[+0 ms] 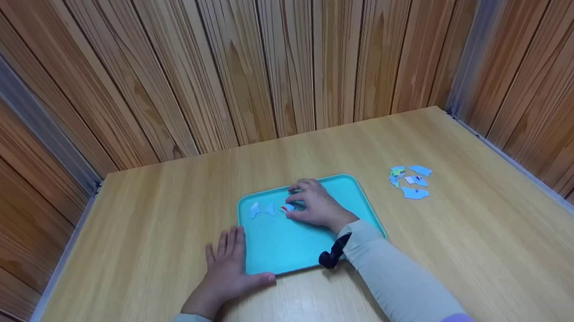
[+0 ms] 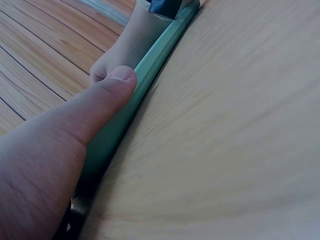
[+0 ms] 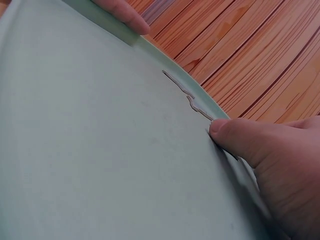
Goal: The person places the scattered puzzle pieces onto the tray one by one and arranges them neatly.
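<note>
The red-marked piece [image 1: 287,208] is found near the centre of the head view, on the upper part of the turquoise tray [image 1: 288,248], in a row with two pale pieces [image 1: 255,210] to its left. It would probably be set best if lowered flat and released gently, so that its neighbours are not nudged. The piece is pinched between thumb and index finger of the right hand [image 1: 316,207], the other fingers being curved and spread above the tray; the forearm is slanted in from the lower right. Whether the piece rests fully flat cannot be told. The left hand [image 1: 229,273] is laid at the tray's lower-left corner, its fingers nearly straight, its thumb stretched along the lower edge, by which the tray may be steadied.
</note>
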The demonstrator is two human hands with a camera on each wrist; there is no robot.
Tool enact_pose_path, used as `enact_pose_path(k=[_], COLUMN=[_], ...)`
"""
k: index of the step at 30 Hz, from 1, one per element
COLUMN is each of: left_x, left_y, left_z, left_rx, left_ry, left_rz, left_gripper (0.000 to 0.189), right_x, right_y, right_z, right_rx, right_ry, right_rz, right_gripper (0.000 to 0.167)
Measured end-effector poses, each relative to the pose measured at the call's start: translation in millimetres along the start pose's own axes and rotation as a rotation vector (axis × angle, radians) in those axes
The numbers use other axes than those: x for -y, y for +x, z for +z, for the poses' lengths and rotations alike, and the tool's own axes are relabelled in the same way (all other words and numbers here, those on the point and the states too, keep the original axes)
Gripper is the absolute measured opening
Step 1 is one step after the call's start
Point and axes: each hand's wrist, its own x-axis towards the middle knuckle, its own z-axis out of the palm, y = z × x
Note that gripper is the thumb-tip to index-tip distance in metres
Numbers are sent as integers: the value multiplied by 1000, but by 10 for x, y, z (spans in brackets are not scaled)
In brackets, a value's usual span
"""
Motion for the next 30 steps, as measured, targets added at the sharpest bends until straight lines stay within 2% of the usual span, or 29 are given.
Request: enact_pose_path(k=[6,12,21,30], left_x=[5,12,14,10], left_y=[-3,-9,-1,-2], left_z=[6,20,11,4], left_rx=[-6,-24,-5,10], left_ry=[1,-2,-11,-22], left_rz=[5,29,13,5], left_gripper=[138,137,137,137], right_x=[1,3,6,-6], right_y=[1,15,20,23], right_z=[-7,9,23,35], right_rx=[16,-9,-16,-26], right_ry=[-24,-43,-29,-32], right_rz=[4,-17,31,39], right_gripper=[41,42,41,41])
